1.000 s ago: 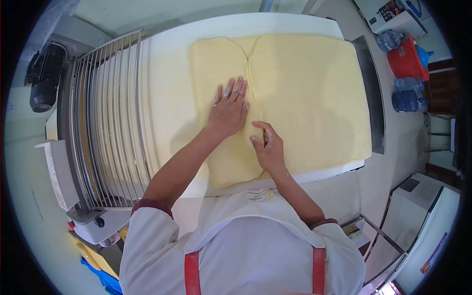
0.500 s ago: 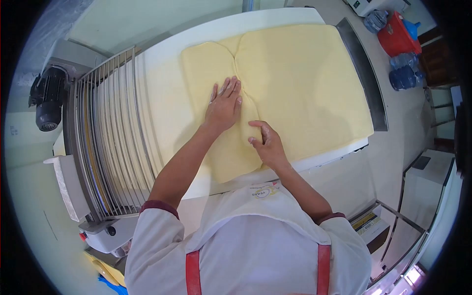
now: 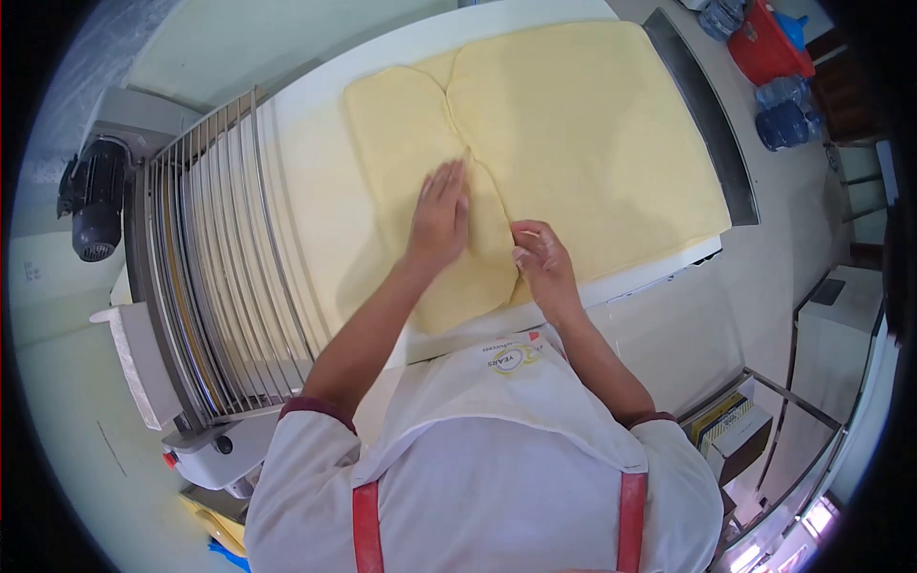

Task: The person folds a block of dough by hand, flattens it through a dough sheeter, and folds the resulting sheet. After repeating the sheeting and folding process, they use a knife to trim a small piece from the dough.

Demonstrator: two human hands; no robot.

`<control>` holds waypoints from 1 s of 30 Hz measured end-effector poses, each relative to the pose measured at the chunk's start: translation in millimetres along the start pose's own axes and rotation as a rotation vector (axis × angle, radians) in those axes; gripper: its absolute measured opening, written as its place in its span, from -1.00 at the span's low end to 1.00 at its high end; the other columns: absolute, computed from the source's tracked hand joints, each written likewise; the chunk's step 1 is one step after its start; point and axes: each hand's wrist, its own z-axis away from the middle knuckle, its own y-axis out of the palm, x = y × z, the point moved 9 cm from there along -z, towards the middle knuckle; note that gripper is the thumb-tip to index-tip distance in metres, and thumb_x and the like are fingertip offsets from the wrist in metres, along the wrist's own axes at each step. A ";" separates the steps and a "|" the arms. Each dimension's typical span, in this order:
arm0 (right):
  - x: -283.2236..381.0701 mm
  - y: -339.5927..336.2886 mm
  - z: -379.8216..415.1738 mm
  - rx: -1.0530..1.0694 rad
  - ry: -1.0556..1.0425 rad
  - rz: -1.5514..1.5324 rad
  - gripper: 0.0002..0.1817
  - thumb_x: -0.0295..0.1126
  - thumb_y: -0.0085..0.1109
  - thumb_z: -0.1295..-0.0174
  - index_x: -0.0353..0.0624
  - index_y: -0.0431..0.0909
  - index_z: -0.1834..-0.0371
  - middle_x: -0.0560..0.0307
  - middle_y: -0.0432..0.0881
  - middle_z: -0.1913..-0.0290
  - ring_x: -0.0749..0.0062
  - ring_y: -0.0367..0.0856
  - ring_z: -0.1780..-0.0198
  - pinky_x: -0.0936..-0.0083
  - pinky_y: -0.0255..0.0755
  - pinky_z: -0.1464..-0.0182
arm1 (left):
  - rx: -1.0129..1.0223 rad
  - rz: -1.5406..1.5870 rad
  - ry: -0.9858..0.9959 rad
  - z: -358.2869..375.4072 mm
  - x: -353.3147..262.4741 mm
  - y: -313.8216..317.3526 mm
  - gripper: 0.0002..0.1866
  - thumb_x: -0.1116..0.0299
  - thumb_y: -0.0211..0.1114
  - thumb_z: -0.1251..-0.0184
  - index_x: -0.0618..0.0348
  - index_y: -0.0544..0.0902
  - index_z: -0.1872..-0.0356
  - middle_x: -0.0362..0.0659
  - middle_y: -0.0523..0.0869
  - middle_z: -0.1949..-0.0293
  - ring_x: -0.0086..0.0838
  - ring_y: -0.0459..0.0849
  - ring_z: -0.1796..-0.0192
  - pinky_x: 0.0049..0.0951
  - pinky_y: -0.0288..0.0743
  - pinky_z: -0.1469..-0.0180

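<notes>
A large pale-yellow dough sheet [image 3: 583,124] lies folded on the white belt, its two folded edges meeting in an uneven seam left of its middle. My left hand [image 3: 440,218] rests on the left flap beside the seam, fingers stretched out and held together. Lower on the seam, my right hand [image 3: 546,263] has its fingers and thumb bent around the flap's edge, pinching the dough. The fingertips carry a whitish dusting, probably flour.
A metal bar guard [image 3: 229,258] spans the belt at left, with a black motor [image 3: 98,201] beyond it. At the belt's right end is a grey metal tray [image 3: 702,115]. A red bucket [image 3: 764,43] and water bottles [image 3: 785,124] stand on the floor.
My right hand has moved right to the flap's edge and closed its fingers there. My left hand has turned slightly onto its side. The view has shifted a little.
</notes>
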 end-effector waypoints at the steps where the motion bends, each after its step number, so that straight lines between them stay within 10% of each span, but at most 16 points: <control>1: 3.2 -0.8 3.0 -0.005 0.083 -0.052 -0.65 -0.51 0.07 -0.32 -0.17 0.39 -0.18 -0.01 0.49 -0.08 0.46 0.50 -0.04 0.53 0.39 -0.07 | 0.031 0.010 -0.009 19.8 -12.8 1.7 -0.36 0.35 0.12 -0.37 0.32 0.17 -0.42 0.16 0.26 -0.41 -0.04 0.21 -0.47 -0.04 0.05 -0.46; 6: 25.6 26.3 3.4 0.208 0.203 -0.247 -0.68 -0.51 -0.09 -0.40 -0.21 0.32 -0.20 -0.09 0.55 -0.10 0.37 0.57 -0.06 0.48 0.45 -0.11 | 0.078 0.207 -0.341 60.0 -59.2 -2.2 0.05 0.15 0.47 -0.09 0.38 0.00 -0.46 0.24 0.28 -0.37 0.02 0.31 -0.40 -0.13 0.22 -0.38; 13: 70.3 -4.1 -60.3 0.158 -0.489 0.995 -0.64 -0.37 0.34 -0.10 -0.23 0.44 0.10 -0.04 0.53 0.22 0.12 0.56 0.14 0.27 0.47 0.04 | -0.337 0.658 -0.770 92.0 14.4 -19.5 -0.83 0.51 0.28 -0.31 0.42 0.66 0.15 -0.10 0.74 0.34 -0.53 0.66 0.35 -0.57 0.53 0.22; 30: 64.4 39.1 -68.8 0.163 -0.579 1.229 -0.65 -0.48 0.18 -0.09 -0.26 0.40 0.04 -0.12 0.56 0.30 0.06 0.62 0.29 0.22 0.55 0.21 | -0.429 0.950 -0.909 109.0 19.6 -12.9 -0.83 0.50 0.28 -0.34 0.37 0.65 0.12 -0.17 0.74 0.28 -0.62 0.64 0.31 -0.58 0.53 0.21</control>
